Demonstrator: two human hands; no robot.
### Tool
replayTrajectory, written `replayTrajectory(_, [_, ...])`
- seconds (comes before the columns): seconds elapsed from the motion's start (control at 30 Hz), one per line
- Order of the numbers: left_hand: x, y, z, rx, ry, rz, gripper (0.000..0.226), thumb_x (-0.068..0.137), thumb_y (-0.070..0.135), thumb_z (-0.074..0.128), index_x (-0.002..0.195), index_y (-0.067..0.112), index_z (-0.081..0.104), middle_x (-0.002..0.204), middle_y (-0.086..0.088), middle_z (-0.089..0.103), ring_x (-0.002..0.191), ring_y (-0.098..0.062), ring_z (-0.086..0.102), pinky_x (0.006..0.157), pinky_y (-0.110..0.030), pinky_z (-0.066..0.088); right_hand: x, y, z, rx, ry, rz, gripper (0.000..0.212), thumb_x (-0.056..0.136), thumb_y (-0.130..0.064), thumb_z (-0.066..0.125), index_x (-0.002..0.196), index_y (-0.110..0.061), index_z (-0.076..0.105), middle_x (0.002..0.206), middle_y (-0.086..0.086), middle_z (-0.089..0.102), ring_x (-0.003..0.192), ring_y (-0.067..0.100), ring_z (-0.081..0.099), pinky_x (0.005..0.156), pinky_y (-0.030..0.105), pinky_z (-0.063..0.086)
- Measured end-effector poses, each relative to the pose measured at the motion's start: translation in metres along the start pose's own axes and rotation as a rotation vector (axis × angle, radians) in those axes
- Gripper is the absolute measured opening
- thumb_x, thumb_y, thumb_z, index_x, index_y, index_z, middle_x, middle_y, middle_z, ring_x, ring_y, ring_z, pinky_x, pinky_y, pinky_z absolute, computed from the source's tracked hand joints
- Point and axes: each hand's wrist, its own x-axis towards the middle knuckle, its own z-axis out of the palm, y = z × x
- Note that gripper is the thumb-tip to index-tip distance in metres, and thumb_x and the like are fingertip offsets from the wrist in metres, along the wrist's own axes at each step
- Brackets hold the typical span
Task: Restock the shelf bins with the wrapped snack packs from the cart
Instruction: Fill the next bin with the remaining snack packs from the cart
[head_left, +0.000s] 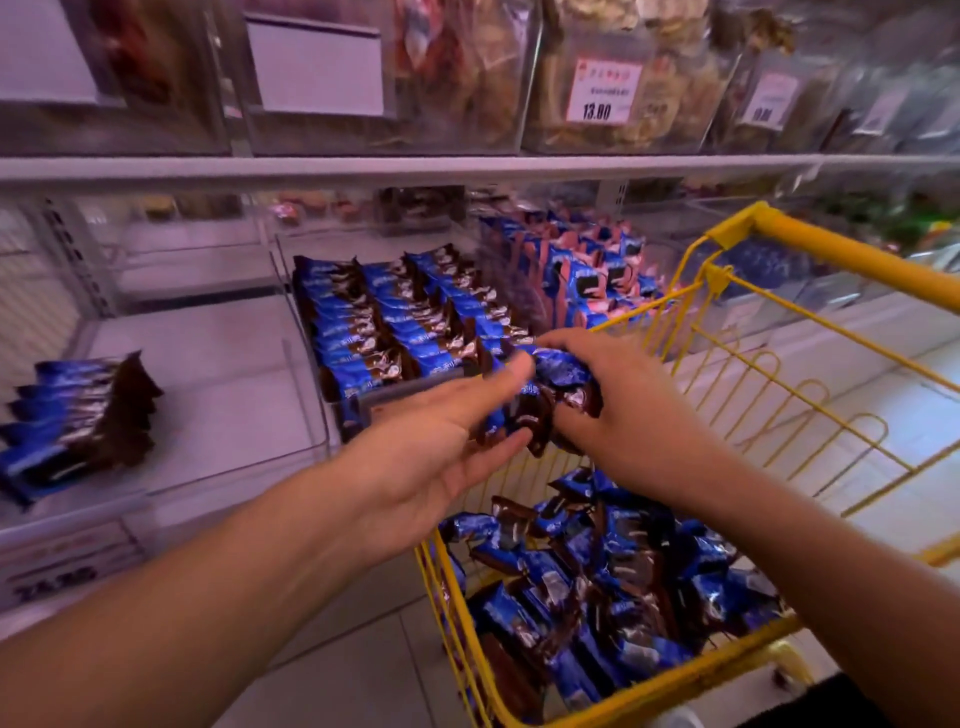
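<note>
Both hands meet just above the far left corner of the yellow wire shopping cart (737, 332), right in front of the shelf. The right hand (618, 410) has its fingers curled over a small bunch of blue-and-brown foil-wrapped snack packs (545, 395) and grips them from the right. The left hand (431, 441) lies with palm turned up and fingers fairly straight, thumb laid on top of the bunch, so it seems to be pinching or steadying the near end; blur makes the exact hold hard to read. More of the same packs lie in a loose heap (613, 582) in the cart's basket, near and to the right.

Just beyond the hands sits a clear plastic shelf bin (291, 322) already holding three tidy rows of packs (395, 322) standing on edge. To its left, a second clear bin (311, 415) holds only a short row (78, 415) at its far left side, with much bare floor. To the right are pink-and-blue packs (587, 265) in another compartment.

The step in hand looks like squaring up a handful taken from the cart before placing it. The next move likely calls for carrying the bunch left into the sparse bin, or into the last gap at the near end of the full one, and setting the packs on edge, aligned with the rows, without toppling neighbours
</note>
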Motion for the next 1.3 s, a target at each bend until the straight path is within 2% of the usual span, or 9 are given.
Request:
replayTrajectory(0.1, [0.005, -0.002, -0.001, 0.135, 0.124, 0.027, 0.030, 0.075, 0.006, 0.077, 0.104, 0.007, 0.071, 0.100, -0.009, 0.075, 0.076, -0.012, 0.072, 0.064, -0.022, 0.058, -0.002, 0.003, -0.001, 0.000, 0.036, 0.015, 0.058, 0.087, -0.013, 0.069, 0.141, -0.022, 0.052, 0.125, -0.002, 0.042, 0.110, 0.004, 0.042, 0.093, -0.003, 0.021])
replayTrajectory(0.2, [0.009, 0.000, -0.005, 0.083, 0.218, 0.013, 0.013, 0.094, 0.005, 0.062, 0.106, 0.009, 0.066, 0.092, -0.009, 0.077, 0.071, -0.017, 0.074, 0.057, -0.024, 0.058, -0.005, 0.000, -0.002, -0.113, 0.197, -0.081, 0.060, 0.086, -0.006, 0.069, 0.143, -0.016, 0.050, 0.125, 0.003, 0.040, 0.108, 0.007, 0.041, 0.093, 0.008, 0.026])
replayTrajectory(0.33, [0.002, 0.003, -0.009, 0.002, 0.084, 0.046, 0.020, 0.100, 0.011, 0.053, 0.116, 0.019, 0.061, 0.104, -0.016, 0.074, 0.084, -0.035, 0.075, 0.061, -0.031, 0.059, -0.010, -0.012, 0.004, -0.235, 0.192, -0.279, 0.056, 0.082, 0.003, 0.066, 0.135, -0.006, 0.052, 0.130, 0.011, 0.053, 0.109, 0.030, 0.055, 0.095, 0.036, 0.045])
replayTrajectory(0.4, [-0.002, 0.004, -0.009, -0.024, 0.001, 0.049, 0.022, 0.101, 0.023, 0.050, 0.116, 0.018, 0.064, 0.107, -0.017, 0.074, 0.090, -0.035, 0.074, 0.066, -0.033, 0.060, -0.011, -0.013, 0.004, -0.263, 0.177, -0.320, 0.057, 0.079, 0.005, 0.069, 0.133, -0.005, 0.055, 0.125, 0.011, 0.061, 0.100, 0.033, 0.058, 0.087, 0.035, 0.044])
replayTrajectory(0.6, [-0.009, 0.009, -0.013, 0.027, -0.093, 0.038, 0.057, 0.075, 0.051, 0.070, 0.119, 0.015, 0.063, 0.109, -0.016, 0.073, 0.097, -0.031, 0.073, 0.068, -0.030, 0.060, -0.008, -0.006, -0.004, -0.300, 0.033, -0.479, 0.059, 0.081, 0.000, 0.072, 0.137, -0.010, 0.056, 0.132, 0.008, 0.061, 0.106, 0.033, 0.060, 0.090, 0.045, 0.049])
replayTrajectory(0.77, [-0.005, 0.009, -0.018, 0.078, 0.052, 0.183, 0.034, 0.078, 0.017, 0.075, 0.109, 0.023, 0.063, 0.103, -0.015, 0.074, 0.082, -0.028, 0.075, 0.055, -0.024, 0.057, -0.003, 0.008, -0.019, 0.062, 0.159, -0.102, 0.061, 0.078, -0.017, 0.081, 0.132, -0.031, 0.055, 0.111, -0.021, 0.064, 0.099, -0.006, 0.061, 0.088, 0.015, 0.049])
replayTrajectory(0.93, [-0.005, 0.010, -0.024, 0.600, 0.200, 0.526, 0.031, 0.086, 0.021, 0.074, 0.104, 0.035, 0.053, 0.100, 0.005, 0.065, 0.067, -0.015, 0.071, 0.050, -0.024, 0.055, -0.004, 0.021, -0.035, 1.095, -0.069, 0.290, 0.039, 0.066, -0.009, 0.080, 0.104, -0.013, 0.072, 0.092, 0.011, 0.075, 0.081, 0.022, 0.074, 0.062, 0.024, 0.058])
replayTrajectory(1.1, [-0.002, 0.003, -0.019, 0.456, 0.078, 0.397, 0.053, 0.084, 0.017, 0.075, 0.118, 0.040, 0.042, 0.088, 0.015, 0.073, 0.067, -0.018, 0.073, 0.049, -0.027, 0.054, -0.005, 0.012, -0.024, 1.186, -0.170, 0.212, 0.049, 0.065, 0.001, 0.077, 0.112, -0.010, 0.068, 0.106, 0.014, 0.074, 0.090, 0.023, 0.073, 0.067, 0.026, 0.059])
replayTrajectory(1.3, [-0.001, 0.001, -0.022, 0.239, -0.051, 0.249, 0.019, 0.097, 0.027, 0.057, 0.115, 0.031, 0.063, 0.105, -0.004, 0.075, 0.075, -0.022, 0.072, 0.055, -0.028, 0.053, -0.007, 0.007, -0.019, 1.039, -0.097, 0.175, 0.055, 0.064, -0.002, 0.082, 0.116, -0.014, 0.068, 0.111, 0.007, 0.073, 0.099, 0.027, 0.073, 0.079, 0.028, 0.059])
